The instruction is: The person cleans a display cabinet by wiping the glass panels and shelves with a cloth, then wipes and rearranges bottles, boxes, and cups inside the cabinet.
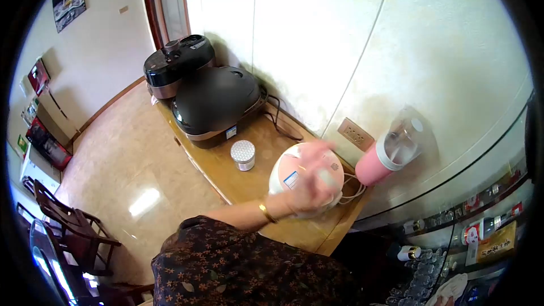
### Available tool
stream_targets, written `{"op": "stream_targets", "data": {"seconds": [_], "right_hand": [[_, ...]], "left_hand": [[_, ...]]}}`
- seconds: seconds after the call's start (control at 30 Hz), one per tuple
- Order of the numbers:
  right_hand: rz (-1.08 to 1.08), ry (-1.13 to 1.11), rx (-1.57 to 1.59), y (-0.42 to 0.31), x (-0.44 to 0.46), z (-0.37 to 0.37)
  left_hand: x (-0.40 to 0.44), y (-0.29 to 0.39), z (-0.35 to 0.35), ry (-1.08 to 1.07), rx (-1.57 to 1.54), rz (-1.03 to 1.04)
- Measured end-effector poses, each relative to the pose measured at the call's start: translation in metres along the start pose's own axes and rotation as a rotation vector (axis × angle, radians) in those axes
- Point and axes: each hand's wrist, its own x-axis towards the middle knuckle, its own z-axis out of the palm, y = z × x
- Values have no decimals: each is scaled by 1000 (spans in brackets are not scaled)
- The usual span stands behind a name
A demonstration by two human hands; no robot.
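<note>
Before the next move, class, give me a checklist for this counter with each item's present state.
1. Left hand touching the pink lid: cannot tell; the hand is blurred over it.
2. Silver tin upright, apart from the hand: ok.
3. White cord tidy: not ok; it loops near the pink container.
4. Pink container clear of the hand: ok.
5. Nearer black cooker shut: ok, lid looks down.

the left forearm stretches rightward, its grip too blurred to show a clear pose.
</note>
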Motion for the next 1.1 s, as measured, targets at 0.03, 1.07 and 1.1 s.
{"op": "stream_targets", "data": {"seconds": [0.03,1.07,1.1], "right_hand": [[63,-88,34,-9,0,-18],[343,-61,265,-79,-3,-76],[321,-43,293,-78,-3,-76]], "left_hand": [[-3,14,22,-57,-184,-23],[78,184,486,-582,-784,-242],[85,185,494,-643,-823,-315]]}}
